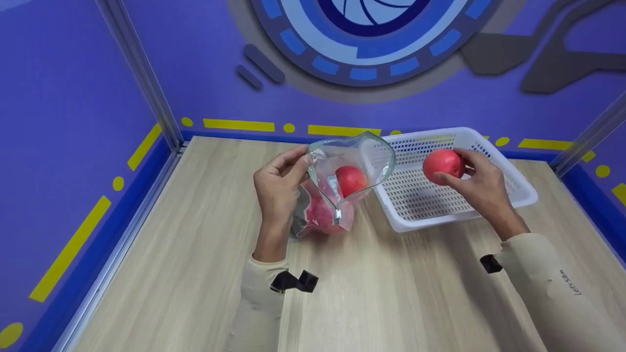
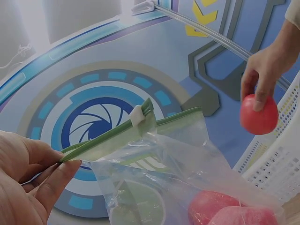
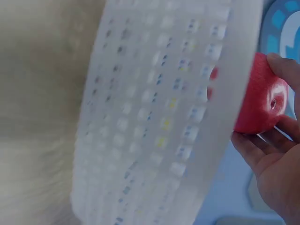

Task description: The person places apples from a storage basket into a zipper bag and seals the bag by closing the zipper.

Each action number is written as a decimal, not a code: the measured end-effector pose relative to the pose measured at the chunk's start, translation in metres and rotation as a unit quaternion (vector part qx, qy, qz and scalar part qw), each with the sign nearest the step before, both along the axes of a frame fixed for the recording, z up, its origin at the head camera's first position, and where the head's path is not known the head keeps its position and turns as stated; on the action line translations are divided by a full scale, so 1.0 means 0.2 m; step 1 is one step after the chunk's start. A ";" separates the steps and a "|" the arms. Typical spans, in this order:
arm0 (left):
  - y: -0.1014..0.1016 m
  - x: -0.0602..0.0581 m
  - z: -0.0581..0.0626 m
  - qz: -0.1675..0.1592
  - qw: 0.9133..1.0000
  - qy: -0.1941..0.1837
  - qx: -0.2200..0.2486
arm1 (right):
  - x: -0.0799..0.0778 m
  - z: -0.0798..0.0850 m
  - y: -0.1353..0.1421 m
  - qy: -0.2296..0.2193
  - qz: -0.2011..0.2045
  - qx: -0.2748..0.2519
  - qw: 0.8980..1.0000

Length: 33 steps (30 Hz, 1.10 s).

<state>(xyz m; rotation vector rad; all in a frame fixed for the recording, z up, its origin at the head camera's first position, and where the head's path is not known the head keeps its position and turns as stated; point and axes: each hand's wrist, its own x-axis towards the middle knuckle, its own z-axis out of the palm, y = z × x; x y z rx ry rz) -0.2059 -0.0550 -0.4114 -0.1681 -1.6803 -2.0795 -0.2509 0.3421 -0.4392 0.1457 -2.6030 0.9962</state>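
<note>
My left hand pinches the green-edged rim of a clear zip bag between thumb and fingers. The bag's mouth gapes wide, with a white slider on the zip. Inside are red apples, one of them high up near the mouth. My right hand grips another red apple above a white perforated plastic basket. In the right wrist view, the basket's wall covers part of the gripped apple, while the thumb and fingers show around it.
The basket stands right of the bag on a wood-grain table. A blue-purple printed panel rises behind the table, with others at both sides. Metal frame posts mark the corners.
</note>
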 end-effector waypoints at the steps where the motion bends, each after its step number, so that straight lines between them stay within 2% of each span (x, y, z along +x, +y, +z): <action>1: 0.00 0.00 0.00 0.000 1.000 -0.001 0.000 | 0.01 0.01 -0.02 0.013 0.005 -0.007 1.000; 6: 0.00 0.00 0.00 -0.001 1.000 0.000 0.000 | 0.04 0.07 -0.11 0.070 0.040 -0.044 0.996; 9: 0.01 0.01 0.00 0.000 1.000 0.000 -0.003 | 0.05 0.10 -0.16 0.086 0.058 -0.066 0.992; 15: 0.01 0.00 -0.01 0.002 1.000 0.000 -0.008 | 0.08 0.15 -0.24 0.095 0.080 -0.131 0.984; 22: 0.02 0.00 -0.01 -0.002 1.000 -0.004 -0.011 | 0.16 0.22 -0.35 0.087 0.105 -0.235 0.963; 26: 0.02 0.00 -0.01 -0.004 1.000 -0.001 -0.008 | 0.19 0.22 -0.44 0.084 0.139 -0.254 0.953; 29: 0.02 0.00 0.00 -0.006 1.000 0.000 -0.007 | 0.18 0.19 -0.50 0.088 0.158 -0.247 0.952; 33: 0.03 0.00 0.00 -0.011 1.000 0.003 -0.008 | 0.16 0.13 -0.55 0.092 0.162 -0.238 0.953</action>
